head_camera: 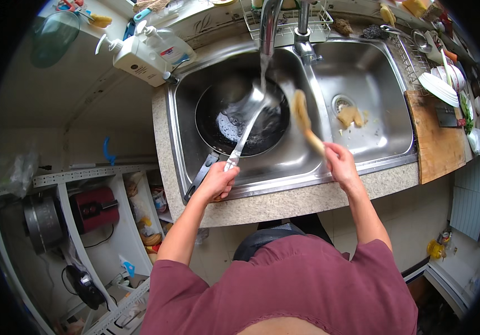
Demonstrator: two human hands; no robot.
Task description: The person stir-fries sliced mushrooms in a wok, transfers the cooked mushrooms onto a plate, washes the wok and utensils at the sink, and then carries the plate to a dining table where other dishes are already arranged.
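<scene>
My left hand [218, 182] grips the handle of a metal ladle or turner [246, 127], its head blurred under the water running from the faucet [269, 29]. Beneath it a black frying pan [206, 113] lies in the left sink basin [298, 161], with water and suds inside. The pan's handle [201, 178] rests across the basin's front left rim, beside my left hand. In my right hand [340, 165] is a pale-handled brush [303, 115], blurred, held above the basin to the right of the pan; its exact kind is hard to tell.
A yellowish piece of sponge or food [350, 116] lies by the drain of the right basin [374, 144]. Pump bottles [141, 60] stand at the back left. On the right are a wooden cutting board [435, 138], a cleaver [447, 117] and a dish rack [412, 63] beside white dishes [439, 88].
</scene>
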